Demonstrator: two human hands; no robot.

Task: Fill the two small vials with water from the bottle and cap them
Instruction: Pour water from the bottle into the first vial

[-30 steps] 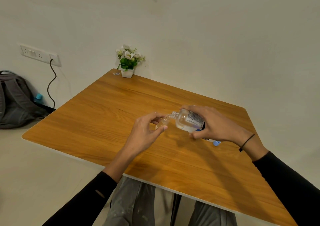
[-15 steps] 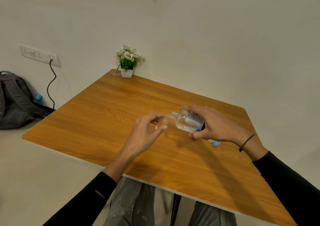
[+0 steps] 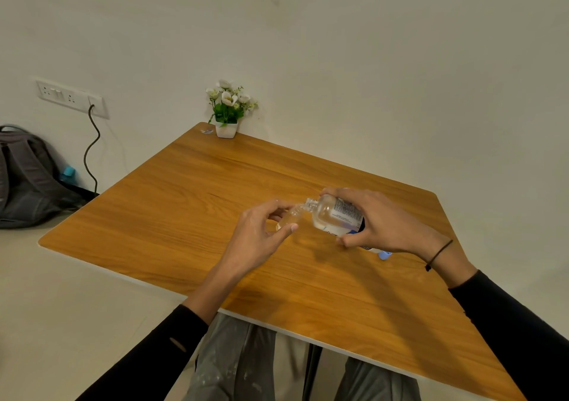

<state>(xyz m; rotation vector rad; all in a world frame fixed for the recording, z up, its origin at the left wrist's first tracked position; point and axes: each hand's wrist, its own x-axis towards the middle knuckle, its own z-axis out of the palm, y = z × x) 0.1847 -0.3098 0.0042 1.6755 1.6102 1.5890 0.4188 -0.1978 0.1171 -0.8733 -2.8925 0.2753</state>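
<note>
A wooden desk (image 3: 191, 203) fills the middle of the view, seen from above by a seated person in dark sleeves. At its far corner, toward 11 o'clock, stands a small white pot of artificial flowers (image 3: 228, 109). A grey backpack (image 3: 27, 175) lies on the floor at 9 o'clock.

Over the desk's centre the right hand (image 3: 388, 223) is wrapped around a clear labelled bottle (image 3: 334, 216), uncapped and tipped nearly flat, its long axis running from 3 o'clock toward 9 o'clock with the open neck pointing left. The left hand (image 3: 261, 231) pinches a small clear vial (image 3: 289, 217) between thumb and fingertips, holding it above the desk. The vial tilts, its mouth up toward 1 o'clock, just beside or touching the bottle's neck; which cannot be told. Whether water is running is too fine to see.

The pour seems to hinge on those two openings staying lined up, vial mouth directly left of the bottle's neck.

A small blue cap (image 3: 385, 255) lies on the desk just below the right wrist. The second vial is not visible.
</note>
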